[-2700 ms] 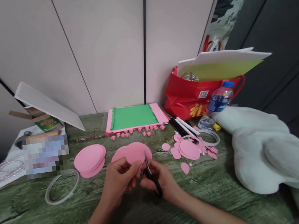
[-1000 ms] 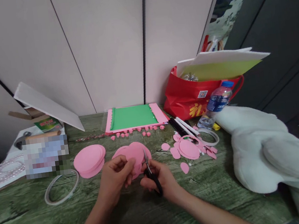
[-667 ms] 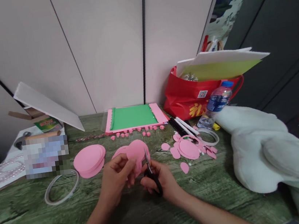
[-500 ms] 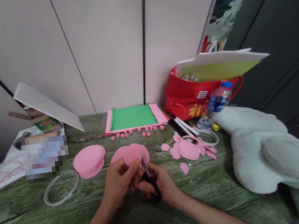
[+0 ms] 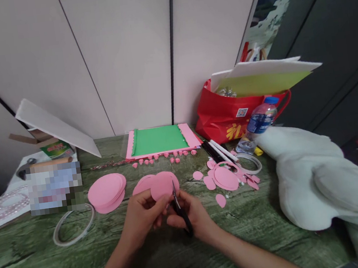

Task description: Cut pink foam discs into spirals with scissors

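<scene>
My left hand (image 5: 143,215) is closed on a pink paper circle (image 5: 162,184), its thumb pressed over the lower edge. In my right hand (image 5: 194,213) is a pair of scissors (image 5: 182,216) with black handles. Their blades point up and lie against the right part of the circle; whether they are cutting into it I cannot make out. Just behind the held circle, more pink circles (image 5: 141,184) rest on the table. To the left is a stack of pink paper circles (image 5: 107,192). Pink paper scraps (image 5: 226,177) are scattered to the right.
Rolls of tape (image 5: 74,224) lie at left and right. Small pink rolled pieces (image 5: 151,160) line up before a green sheet (image 5: 158,139). Markers (image 5: 222,150), a water bottle (image 5: 258,123) and a red bag (image 5: 219,115) stand back right. A white plush form (image 5: 314,182) fills the right side.
The pink circle has shifted slightly to the right and turned a little in my left hand. The scissors have moved slightly right, their blades now standing more upright and looking closer together.
</scene>
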Demonstrator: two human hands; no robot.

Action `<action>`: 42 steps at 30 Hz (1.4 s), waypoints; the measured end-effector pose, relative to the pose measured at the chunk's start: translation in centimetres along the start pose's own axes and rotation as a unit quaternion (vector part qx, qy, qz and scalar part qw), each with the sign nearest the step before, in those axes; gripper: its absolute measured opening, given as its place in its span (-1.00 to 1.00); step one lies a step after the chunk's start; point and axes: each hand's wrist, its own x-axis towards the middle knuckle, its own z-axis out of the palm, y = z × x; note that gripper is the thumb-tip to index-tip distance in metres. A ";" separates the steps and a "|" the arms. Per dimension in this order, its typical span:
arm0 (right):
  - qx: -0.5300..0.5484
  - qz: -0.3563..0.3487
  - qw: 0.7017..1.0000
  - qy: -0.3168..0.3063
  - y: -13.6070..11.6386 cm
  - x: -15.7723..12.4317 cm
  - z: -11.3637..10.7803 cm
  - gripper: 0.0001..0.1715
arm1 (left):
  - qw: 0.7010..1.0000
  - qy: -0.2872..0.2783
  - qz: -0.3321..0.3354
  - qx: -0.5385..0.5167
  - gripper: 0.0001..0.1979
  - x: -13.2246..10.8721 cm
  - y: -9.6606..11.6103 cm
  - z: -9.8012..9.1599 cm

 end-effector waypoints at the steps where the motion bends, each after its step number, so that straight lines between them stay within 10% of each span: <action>1: 0.000 -0.001 1.000 0.001 0.0 0.0 0.0 -0.40 | 1.000 0.001 0.002 0.000 -0.73 0.0 0.0 0.0; 42: -0.008 -0.008 1.000 0.001 -0.4 -0.1 0.4 -0.41 | 0.999 0.017 0.010 0.026 -0.70 0.0 0.0 0.0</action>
